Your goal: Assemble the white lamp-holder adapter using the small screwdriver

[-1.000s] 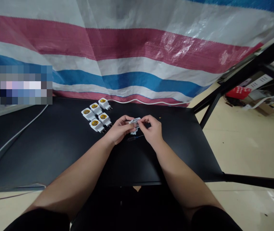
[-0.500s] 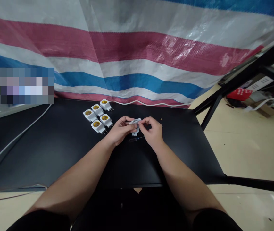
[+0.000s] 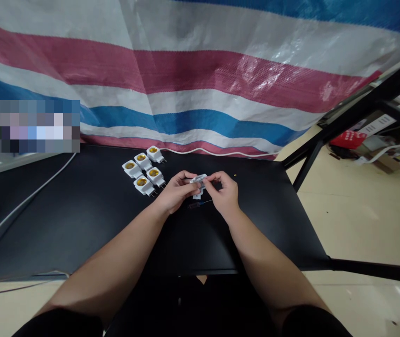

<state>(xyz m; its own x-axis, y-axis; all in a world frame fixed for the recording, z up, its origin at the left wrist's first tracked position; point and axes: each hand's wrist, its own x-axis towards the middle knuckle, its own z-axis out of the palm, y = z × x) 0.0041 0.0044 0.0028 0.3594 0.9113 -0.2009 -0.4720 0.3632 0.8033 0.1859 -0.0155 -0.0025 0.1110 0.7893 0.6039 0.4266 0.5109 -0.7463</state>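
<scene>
We hold a small white plug-in lamp socket (image 3: 198,179) between both hands, just above the black counter (image 3: 80,210), a little beyond its middle. Our left hand (image 3: 177,189) comes in from 7 o'clock and closes its grip on the socket's left end; our right hand (image 3: 224,192) comes in from 5 o'clock, and its fingertips (image 3: 209,179) pinch the right end. Both grips are closed on the one piece, and it is lifted clear of the surface.

We judge that we are in the middle of working on this one unit, fitting or checking a part at its right end; the detail there is too small to make out. The next move seems to call for a steady left grip while the right fingertips do the fine work, with the piece kept level.

The socket's long axis runs nearly left to right, from 9 to 3 o'clock, tipped slightly up at the right. Which end carries the pins we cannot tell, since our fingers cover both.

A slim dark screwdriver (image 3: 200,204) lies on the counter just under our hands, at 6 o'clock from the socket. Five finished white sockets (image 3: 144,169) with yellow centres sit in a cluster at 10 o'clock, their pins pointing toward 4 o'clock.
</scene>
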